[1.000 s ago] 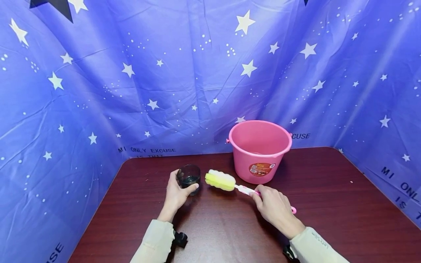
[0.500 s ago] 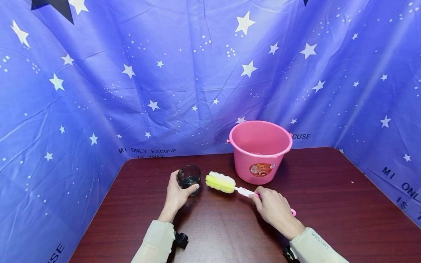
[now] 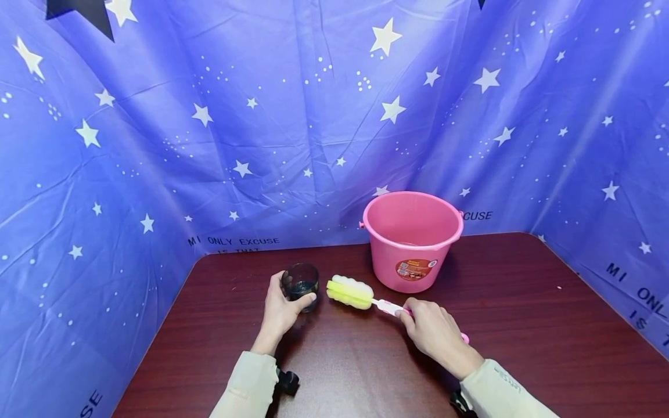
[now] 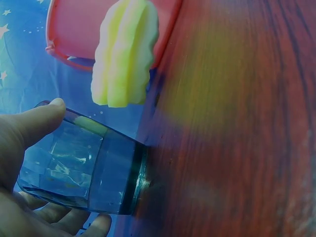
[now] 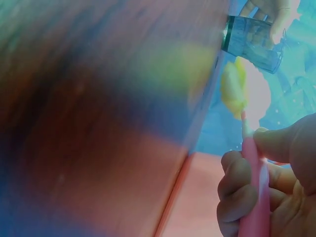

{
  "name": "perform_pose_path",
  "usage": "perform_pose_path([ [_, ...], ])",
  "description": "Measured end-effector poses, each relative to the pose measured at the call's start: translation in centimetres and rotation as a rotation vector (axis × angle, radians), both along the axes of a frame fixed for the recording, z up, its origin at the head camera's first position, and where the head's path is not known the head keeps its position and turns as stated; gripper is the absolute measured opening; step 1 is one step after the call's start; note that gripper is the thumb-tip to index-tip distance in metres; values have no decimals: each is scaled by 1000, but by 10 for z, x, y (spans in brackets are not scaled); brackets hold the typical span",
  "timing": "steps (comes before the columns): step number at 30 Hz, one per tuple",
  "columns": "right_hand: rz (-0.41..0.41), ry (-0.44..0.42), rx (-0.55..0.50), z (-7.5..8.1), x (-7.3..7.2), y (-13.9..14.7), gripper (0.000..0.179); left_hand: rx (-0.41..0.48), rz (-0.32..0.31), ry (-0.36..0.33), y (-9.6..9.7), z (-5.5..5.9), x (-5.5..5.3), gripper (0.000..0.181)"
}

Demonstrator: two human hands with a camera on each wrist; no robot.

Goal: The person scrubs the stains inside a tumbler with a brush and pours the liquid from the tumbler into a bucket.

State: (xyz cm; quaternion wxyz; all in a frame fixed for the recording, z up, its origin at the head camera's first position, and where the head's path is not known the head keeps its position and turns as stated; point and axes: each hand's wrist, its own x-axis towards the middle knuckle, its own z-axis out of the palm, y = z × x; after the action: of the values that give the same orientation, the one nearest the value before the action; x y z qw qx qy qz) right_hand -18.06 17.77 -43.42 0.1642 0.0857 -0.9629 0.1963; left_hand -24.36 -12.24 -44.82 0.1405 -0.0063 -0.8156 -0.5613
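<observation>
Change noted: over the last second, the ribbed yellow-and-white sponge head (image 3: 349, 292) of the pink-and-white plastic brush (image 3: 388, 307) has dropped slightly in the head view, and the right hand (image 3: 434, 331) has shifted slightly with it. The dark-tinted transparent cup (image 3: 302, 284) and the left hand (image 3: 279, 307) show no clear movement.

Left hand: fingers and thumb spread to the width of the cup, gripping its wall from opposite sides. The mouth faces up. Whether the base touches the red-brown wood-grain bench (image 3: 334, 354) cannot be confirmed.

Right hand: fingers closed round the pink handle (image 5: 254, 217), thumb pressed along it. The brush points toward the cup; its sponge head is held above the bench, clear of the surface.

Effect on the work: the sponge head is just beside the cup, outside it and not touching. The adjustment is judged minor, a matter of aim; sponge and cup have not yet met. The round pink plastic bucket (image 3: 384, 261) stands upright behind the brush, touched by neither hand.
</observation>
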Motion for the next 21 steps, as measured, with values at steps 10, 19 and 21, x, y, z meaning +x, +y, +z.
perform_pose_path([
  [10,17,-9,-3,0,-1,-2,22,8,-5,-10,0,2,1,75],
  [19,31,-41,-10,0,-1,-4,23,8,-1,-2,0,1,1,75],
  [21,34,-48,-12,-1,-1,-4,23,13,2,-1,1,1,1,75],
])
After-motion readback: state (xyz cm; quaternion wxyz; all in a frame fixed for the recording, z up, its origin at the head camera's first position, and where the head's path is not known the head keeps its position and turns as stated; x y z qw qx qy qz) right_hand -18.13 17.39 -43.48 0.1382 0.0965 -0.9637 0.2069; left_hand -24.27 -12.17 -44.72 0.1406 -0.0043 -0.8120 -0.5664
